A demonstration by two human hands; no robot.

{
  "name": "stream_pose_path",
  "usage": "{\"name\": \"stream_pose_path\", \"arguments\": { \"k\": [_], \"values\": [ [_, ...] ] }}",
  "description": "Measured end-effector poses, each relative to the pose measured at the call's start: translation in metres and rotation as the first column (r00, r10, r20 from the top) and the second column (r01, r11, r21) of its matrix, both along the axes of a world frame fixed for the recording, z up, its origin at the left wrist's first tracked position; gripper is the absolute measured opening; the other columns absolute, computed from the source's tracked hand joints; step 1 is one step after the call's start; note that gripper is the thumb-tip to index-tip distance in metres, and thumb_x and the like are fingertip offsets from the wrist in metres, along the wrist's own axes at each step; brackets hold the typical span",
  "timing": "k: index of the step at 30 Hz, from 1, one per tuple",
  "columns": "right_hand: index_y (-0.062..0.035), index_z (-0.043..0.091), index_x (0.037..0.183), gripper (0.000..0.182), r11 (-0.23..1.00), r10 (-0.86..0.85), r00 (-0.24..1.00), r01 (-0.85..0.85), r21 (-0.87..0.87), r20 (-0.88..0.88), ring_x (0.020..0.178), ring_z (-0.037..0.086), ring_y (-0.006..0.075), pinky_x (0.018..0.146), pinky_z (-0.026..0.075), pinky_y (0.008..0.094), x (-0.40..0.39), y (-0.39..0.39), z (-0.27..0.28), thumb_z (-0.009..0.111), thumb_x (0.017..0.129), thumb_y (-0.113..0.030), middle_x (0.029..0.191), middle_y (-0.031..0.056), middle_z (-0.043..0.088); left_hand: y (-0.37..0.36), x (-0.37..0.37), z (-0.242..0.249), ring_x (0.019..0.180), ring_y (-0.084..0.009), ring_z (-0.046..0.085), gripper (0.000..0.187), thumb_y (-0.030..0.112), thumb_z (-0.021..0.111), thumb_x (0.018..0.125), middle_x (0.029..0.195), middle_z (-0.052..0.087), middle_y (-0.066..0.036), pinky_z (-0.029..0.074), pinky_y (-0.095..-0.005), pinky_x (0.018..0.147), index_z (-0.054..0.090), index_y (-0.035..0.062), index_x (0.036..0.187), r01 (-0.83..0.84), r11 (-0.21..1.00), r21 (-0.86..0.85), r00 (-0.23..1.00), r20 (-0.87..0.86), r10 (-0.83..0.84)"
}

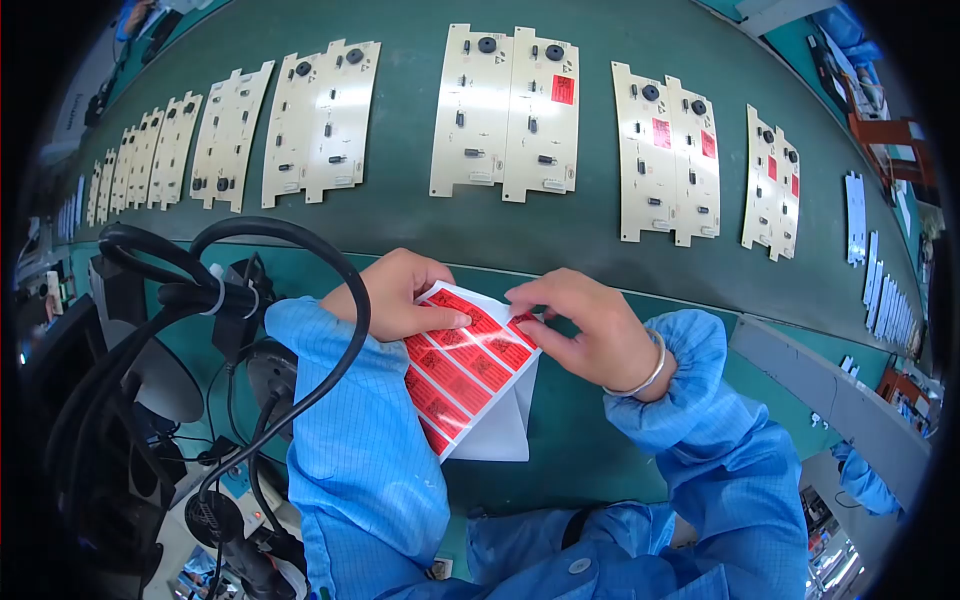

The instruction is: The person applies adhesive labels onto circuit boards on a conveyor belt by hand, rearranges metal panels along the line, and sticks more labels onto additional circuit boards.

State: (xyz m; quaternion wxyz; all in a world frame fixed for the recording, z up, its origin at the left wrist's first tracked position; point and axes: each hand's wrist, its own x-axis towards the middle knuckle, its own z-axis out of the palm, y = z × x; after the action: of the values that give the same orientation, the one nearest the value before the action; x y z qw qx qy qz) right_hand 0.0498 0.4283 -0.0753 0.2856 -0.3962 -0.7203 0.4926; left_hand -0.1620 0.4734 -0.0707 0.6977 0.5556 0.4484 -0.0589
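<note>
My left hand (395,295) grips a sheet of red printed stickers (458,368) along its upper left edge, thumb flat on its face. A white sheet of paper (508,430) shows behind it. At the sheet's upper right corner, my right hand (590,325) pinches a red sticker (524,322) between thumb and fingertips. Beyond my hands lies a cream circuit board (468,125) in two joined panels, with one red sticker (563,90) on its right panel.
More circuit boards (318,130) stretch leftward along the green surface (400,225). To the right, boards (668,150) carry red stickers on both panels. Thick black cables (350,300) loop beside my left forearm. A grey metal rail (830,385) slants past my right arm.
</note>
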Motion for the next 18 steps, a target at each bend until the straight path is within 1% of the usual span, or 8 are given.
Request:
{"name": "stream_pose_path", "arguments": {
  "k": [2,5,6,9,11,13,16,18],
  "values": [
    [-0.0007,0.049,0.088,0.024,0.998,-0.037,0.998,0.034,-0.049,-0.055,0.070,0.052,0.0216,0.060,0.044,0.0277,-0.001,0.000,0.003,0.053,0.065,0.005,0.079,0.0104,0.048,0.001,0.000,0.001,0.058,-0.0090,0.052,0.021,0.017,0.062,0.070,0.065,0.057,-0.007,0.042,-0.0219,0.053,0.056,-0.0023,0.076,0.036,0.999,0.020,0.999,-0.024,-0.035],
    [-0.0001,0.049,0.089,0.024,0.998,0.056,0.992,-0.051,0.041,-0.113,0.070,0.052,0.0207,0.059,0.044,0.0264,0.001,0.004,0.002,0.053,0.065,0.005,0.080,0.0098,0.048,0.000,-0.005,-0.006,0.057,-0.0096,0.052,0.022,0.018,0.060,0.071,0.065,0.057,-0.008,0.041,-0.0232,0.052,0.056,-0.0030,0.076,0.031,0.999,0.034,0.999,-0.028,-0.030],
    [-0.0012,0.049,0.088,0.023,0.995,0.053,0.986,-0.065,-0.073,-0.157,0.072,0.053,0.0175,0.059,0.045,0.0255,0.002,0.006,0.006,0.055,0.066,0.004,0.082,0.0077,0.050,0.000,-0.005,-0.008,0.056,-0.0100,0.052,0.023,0.018,0.060,0.071,0.065,0.057,-0.009,0.041,-0.0237,0.052,0.056,-0.0034,0.076,0.052,0.997,0.059,0.995,-0.083,-0.047],
    [-0.0008,0.049,0.089,0.022,0.946,-0.233,0.903,0.124,-0.300,-0.361,0.076,0.053,0.0146,0.060,0.046,0.0239,-0.002,0.035,0.002,0.057,0.068,0.001,0.085,0.0064,0.051,0.000,-0.005,-0.010,0.056,-0.0111,0.052,0.024,0.019,0.059,0.072,0.065,0.057,-0.010,0.042,-0.0252,0.053,0.056,-0.0043,0.077,0.107,0.990,0.086,0.973,-0.214,-0.087],
    [0.0017,0.047,0.092,0.025,0.840,-0.512,0.785,0.375,-0.391,-0.348,0.078,0.054,0.0140,0.061,0.047,0.0236,-0.013,0.081,-0.002,0.056,0.069,-0.001,0.087,0.0074,0.052,0.001,-0.003,-0.011,0.056,-0.0119,0.052,0.025,0.020,0.059,0.072,0.065,0.057,-0.011,0.042,-0.0260,0.054,0.056,-0.0046,0.079,0.139,0.989,0.053,0.961,-0.247,-0.122],
    [0.0051,0.044,0.094,0.028,0.804,-0.581,0.700,0.415,-0.425,-0.415,0.077,0.056,0.0178,0.060,0.048,0.0240,-0.013,0.128,-0.034,0.055,0.070,-0.003,0.087,0.0109,0.052,0.002,-0.004,-0.011,0.057,-0.0134,0.053,0.027,0.021,0.059,0.072,0.066,0.057,-0.012,0.042,-0.0269,0.054,0.056,-0.0047,0.079,0.167,0.983,0.080,0.961,-0.235,-0.144],
    [0.0069,0.039,0.098,0.032,0.782,-0.594,0.688,0.372,-0.501,-0.417,0.076,0.057,0.0212,0.060,0.049,0.0246,-0.018,0.162,-0.051,0.053,0.071,-0.004,0.087,0.0138,0.051,0.002,-0.006,-0.012,0.058,-0.0162,0.054,0.031,0.025,0.059,0.072,0.066,0.057,-0.014,0.042,-0.0284,0.054,0.056,-0.0052,0.078,0.193,0.975,0.113,0.967,-0.191,-0.169],
    [0.0082,0.035,0.102,0.035,0.772,-0.617,0.676,0.419,-0.478,-0.403,0.081,0.055,0.0257,0.067,0.048,0.0269,-0.021,0.166,-0.048,0.051,0.073,-0.003,0.094,0.0175,0.048,0.002,-0.007,-0.013,0.058,-0.0169,0.054,0.031,0.026,0.058,0.072,0.065,0.056,-0.014,0.042,-0.0283,0.055,0.055,-0.0052,0.077,0.213,0.968,0.131,0.961,-0.208,-0.183]
  ]
}}
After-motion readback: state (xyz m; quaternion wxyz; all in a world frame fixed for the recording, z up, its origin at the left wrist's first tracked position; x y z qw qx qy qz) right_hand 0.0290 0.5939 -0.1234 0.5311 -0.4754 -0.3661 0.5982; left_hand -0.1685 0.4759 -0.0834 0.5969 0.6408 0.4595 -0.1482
